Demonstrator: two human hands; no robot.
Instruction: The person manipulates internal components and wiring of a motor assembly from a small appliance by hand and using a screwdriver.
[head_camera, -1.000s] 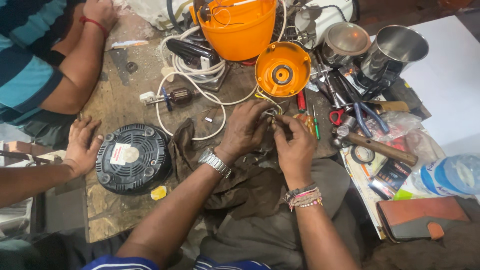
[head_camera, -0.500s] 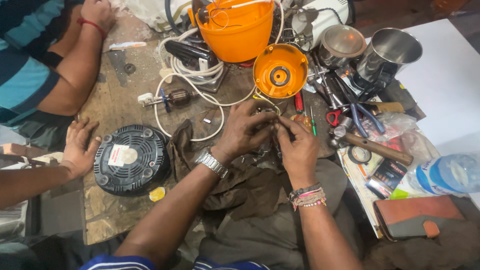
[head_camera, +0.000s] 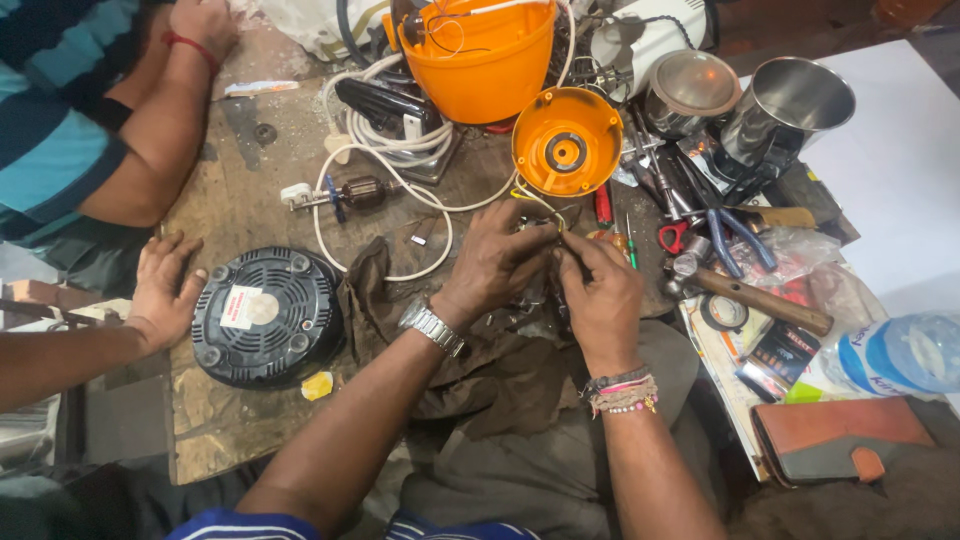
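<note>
Single head cam, looks steeply down, close over cluttered workbench (head_camera: 240, 190); no 2nd view.

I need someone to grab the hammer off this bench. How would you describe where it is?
Start at the big orange bowl-shaped housing at the bench's far edge, then look right of the person's right hand. The hammer lies there slanted, the only tool with a long brown wooden handle.
</note>
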